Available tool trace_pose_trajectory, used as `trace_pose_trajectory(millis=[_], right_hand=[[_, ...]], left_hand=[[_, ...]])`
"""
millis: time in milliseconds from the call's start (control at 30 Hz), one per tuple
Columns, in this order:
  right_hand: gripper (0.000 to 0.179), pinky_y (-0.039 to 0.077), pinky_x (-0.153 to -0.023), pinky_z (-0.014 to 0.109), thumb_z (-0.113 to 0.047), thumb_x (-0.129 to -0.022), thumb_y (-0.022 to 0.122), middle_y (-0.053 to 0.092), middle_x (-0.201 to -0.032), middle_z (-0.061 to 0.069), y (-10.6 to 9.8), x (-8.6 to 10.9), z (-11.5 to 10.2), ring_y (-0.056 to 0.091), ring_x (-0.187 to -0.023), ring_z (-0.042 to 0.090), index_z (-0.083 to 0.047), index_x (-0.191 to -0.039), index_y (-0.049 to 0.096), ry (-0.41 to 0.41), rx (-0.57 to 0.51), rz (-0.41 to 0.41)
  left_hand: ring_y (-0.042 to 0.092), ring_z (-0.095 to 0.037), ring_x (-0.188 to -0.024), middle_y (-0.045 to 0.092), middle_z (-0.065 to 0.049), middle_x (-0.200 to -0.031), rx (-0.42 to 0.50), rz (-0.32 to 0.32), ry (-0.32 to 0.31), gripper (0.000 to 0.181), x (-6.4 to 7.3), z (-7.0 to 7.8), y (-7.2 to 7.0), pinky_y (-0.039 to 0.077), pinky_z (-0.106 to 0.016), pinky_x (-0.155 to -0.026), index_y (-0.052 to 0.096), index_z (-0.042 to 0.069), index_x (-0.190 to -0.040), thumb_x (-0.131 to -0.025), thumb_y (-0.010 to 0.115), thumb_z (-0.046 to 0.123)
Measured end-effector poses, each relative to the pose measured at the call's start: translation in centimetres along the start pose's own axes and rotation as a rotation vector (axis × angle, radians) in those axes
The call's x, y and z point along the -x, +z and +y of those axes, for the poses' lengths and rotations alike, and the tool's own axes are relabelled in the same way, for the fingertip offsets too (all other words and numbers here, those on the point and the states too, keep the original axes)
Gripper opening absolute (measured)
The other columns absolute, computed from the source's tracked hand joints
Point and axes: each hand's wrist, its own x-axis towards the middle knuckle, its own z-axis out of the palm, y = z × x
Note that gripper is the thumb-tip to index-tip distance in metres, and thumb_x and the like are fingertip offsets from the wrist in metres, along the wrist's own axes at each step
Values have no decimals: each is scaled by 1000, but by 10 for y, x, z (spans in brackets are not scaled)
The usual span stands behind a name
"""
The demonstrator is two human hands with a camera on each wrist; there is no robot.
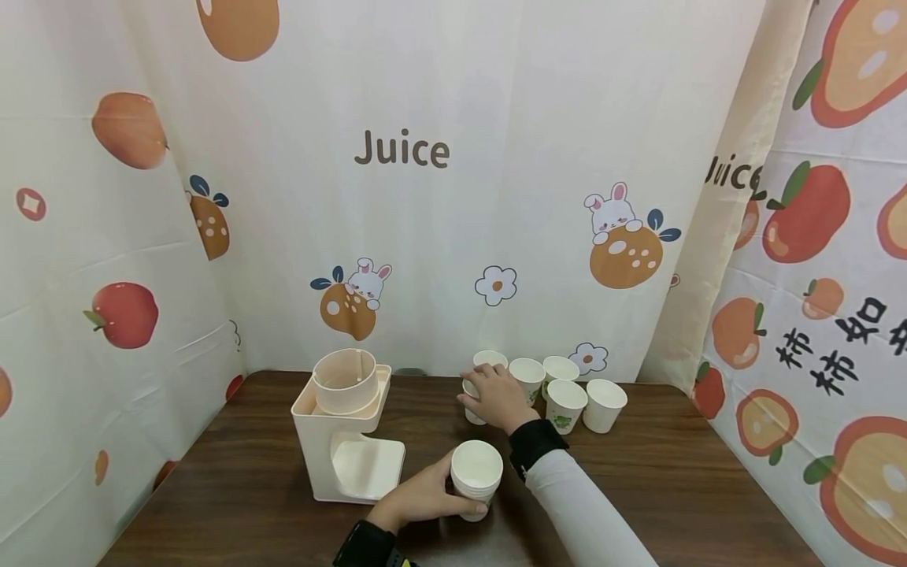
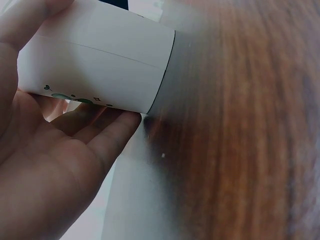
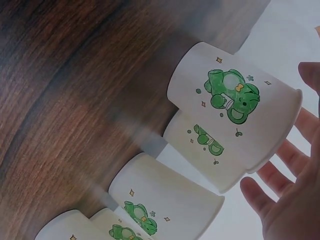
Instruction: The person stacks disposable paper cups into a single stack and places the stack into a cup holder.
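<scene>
My left hand point(image 1: 423, 498) grips a small stack of white paper cups point(image 1: 476, 471) near the table's front, the thumb curled round its near side. In the left wrist view, fingers lie along the stack point(image 2: 100, 60), which shows green print. Farther back, my right hand point(image 1: 498, 398) reaches over a paper cup point(image 1: 473, 413) at the left of a group. The right wrist view shows this cup point(image 3: 232, 100) upside-down in the picture, with a green bear-like print. Thumb and fingers are spread about its rim, with the thumb apart from it; finger contact is unclear.
Several more paper cups point(image 1: 565, 402) stand upright at the back right, close together. To the left stands a cream machine point(image 1: 315, 449) with a round open top and a low platform. The brown wooden table point(image 1: 234, 488) is bounded by fruit-printed curtains point(image 1: 439, 220).
</scene>
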Motion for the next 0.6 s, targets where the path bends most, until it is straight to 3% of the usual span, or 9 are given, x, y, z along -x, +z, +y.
trace_pose_trajectory(millis=[600], right_hand=[[43,39,-105,47,-41,-99,64,58,-133,13,-4,6,3,52,-121,37,-19,-136,64,-45,-37,-45]], left_hand=[[51,-19,-125,54,2,-135,-14,-4,16,90,0,0,0,38,-47,-103,29,12,-155,-84,83,27]])
